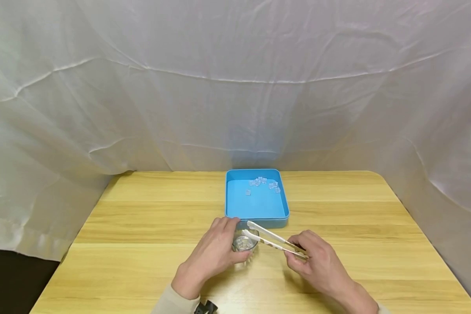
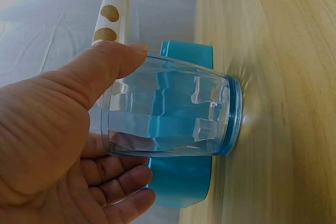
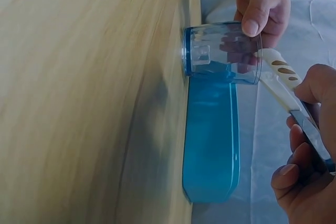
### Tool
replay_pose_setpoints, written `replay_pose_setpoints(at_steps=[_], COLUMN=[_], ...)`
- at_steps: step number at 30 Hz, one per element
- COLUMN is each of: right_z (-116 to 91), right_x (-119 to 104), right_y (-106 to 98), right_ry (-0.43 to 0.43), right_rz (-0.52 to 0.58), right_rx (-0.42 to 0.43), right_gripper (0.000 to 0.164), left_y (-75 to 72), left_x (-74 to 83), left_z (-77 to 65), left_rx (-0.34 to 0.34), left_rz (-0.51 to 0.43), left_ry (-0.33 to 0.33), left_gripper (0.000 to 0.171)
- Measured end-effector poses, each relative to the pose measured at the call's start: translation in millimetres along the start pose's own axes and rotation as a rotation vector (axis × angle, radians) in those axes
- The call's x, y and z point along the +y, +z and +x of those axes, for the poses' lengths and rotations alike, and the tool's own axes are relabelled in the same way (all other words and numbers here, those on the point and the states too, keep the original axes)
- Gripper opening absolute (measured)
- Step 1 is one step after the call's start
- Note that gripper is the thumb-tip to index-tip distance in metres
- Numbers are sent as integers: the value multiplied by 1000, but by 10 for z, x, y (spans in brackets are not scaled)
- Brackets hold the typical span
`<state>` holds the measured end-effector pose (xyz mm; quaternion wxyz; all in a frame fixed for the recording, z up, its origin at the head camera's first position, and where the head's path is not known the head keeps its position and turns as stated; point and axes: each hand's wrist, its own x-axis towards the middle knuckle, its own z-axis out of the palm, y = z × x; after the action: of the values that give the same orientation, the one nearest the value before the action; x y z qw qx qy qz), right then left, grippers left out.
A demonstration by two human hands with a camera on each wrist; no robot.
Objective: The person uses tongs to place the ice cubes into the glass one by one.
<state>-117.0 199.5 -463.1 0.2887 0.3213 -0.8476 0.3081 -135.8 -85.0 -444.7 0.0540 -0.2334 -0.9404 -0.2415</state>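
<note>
My left hand [image 1: 213, 250] holds a clear plastic-looking cup [image 2: 168, 106] near its rim, thumb on one side and fingers on the other. The cup stands upright on the table, with a few clear cubes [image 2: 206, 129] at its bottom. In my right hand [image 1: 319, 264] is a pair of tongs [image 1: 272, 242] with metal handles and white, brown-spotted ends. The tong ends are at the cup's mouth, slightly apart, and I see nothing between them. Just behind the cup is a blue tray [image 1: 259, 209] with several clear ice-like cubes [image 1: 259, 180], mostly toward its back and right.
The wooden table [image 1: 149, 248] spreads out on both sides of the tray. A pale grey cloth [image 1: 235, 109] hangs behind it and along the sides. A black strap [image 1: 206, 307] shows by the left sleeve.
</note>
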Motion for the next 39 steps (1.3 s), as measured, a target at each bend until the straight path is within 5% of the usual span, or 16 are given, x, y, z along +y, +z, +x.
replay_pose_setpoints(at_steps=[18,28,39], right_z=[307,640,895], right_x=[277,419,575], right_y=[9,43,136], right_ry=[101,313,412], right_rz=[-128,-173,-237], right_rx=[17,-101,-225], right_gripper=[21,13,22], left_y=[-9,7,13], left_x=[-2,-7,-12], left_z=[6,3,-1], left_rx=[-23,-23,-27], left_rz=[-20,-22,-28], left_ry=[-17,-21,-28], left_gripper=[77,78,77])
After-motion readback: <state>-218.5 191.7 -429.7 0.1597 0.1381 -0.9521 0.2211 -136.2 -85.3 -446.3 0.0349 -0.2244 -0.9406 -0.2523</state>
